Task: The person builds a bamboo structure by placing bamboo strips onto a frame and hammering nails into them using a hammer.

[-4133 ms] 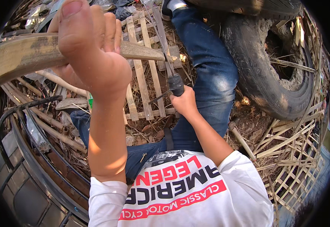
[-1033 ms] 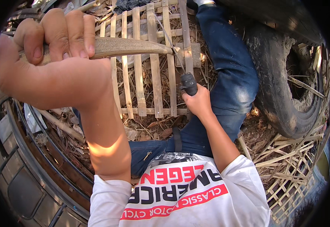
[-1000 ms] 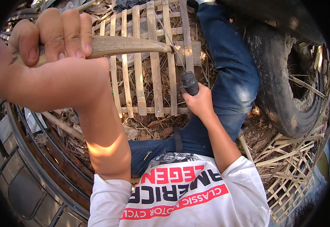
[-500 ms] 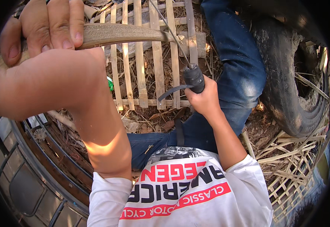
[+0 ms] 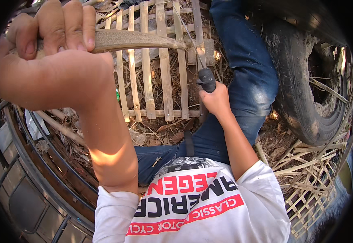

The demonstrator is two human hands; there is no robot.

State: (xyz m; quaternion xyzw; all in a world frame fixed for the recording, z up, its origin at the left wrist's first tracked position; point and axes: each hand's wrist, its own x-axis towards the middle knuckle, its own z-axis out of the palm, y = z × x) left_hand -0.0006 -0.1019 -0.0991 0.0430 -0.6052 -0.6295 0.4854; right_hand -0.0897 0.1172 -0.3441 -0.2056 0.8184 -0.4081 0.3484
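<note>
My left hand [image 5: 59, 56], raised at the upper left, is closed round a curved wooden piece [image 5: 134, 39] that narrows toward its right end. My right hand [image 5: 217, 99] grips a black, tape-wrapped handle [image 5: 206, 79] near my bent knee. From that handle a long, thin metal blade [image 5: 189, 35] runs up and to the left, seen nearly edge-on, so its exact shape is hard to tell. It passes close by the tip of the wooden piece; whether they touch I cannot tell. Beneath both lies a slatted bamboo frame [image 5: 147, 85].
A worn black tyre [image 5: 285, 85] lies to the right of my leg in jeans [image 5: 253, 73]. Below it is an openwork of bamboo strips [image 5: 308, 202]. At the left stands a curved dark metal frame [image 5: 61, 170]. Dry leaves and straw cover the ground.
My left hand and the wooden piece have shifted slightly right and down in view. The black handle has turned in my right hand; its loose strap no longer sticks out far to the left.
</note>
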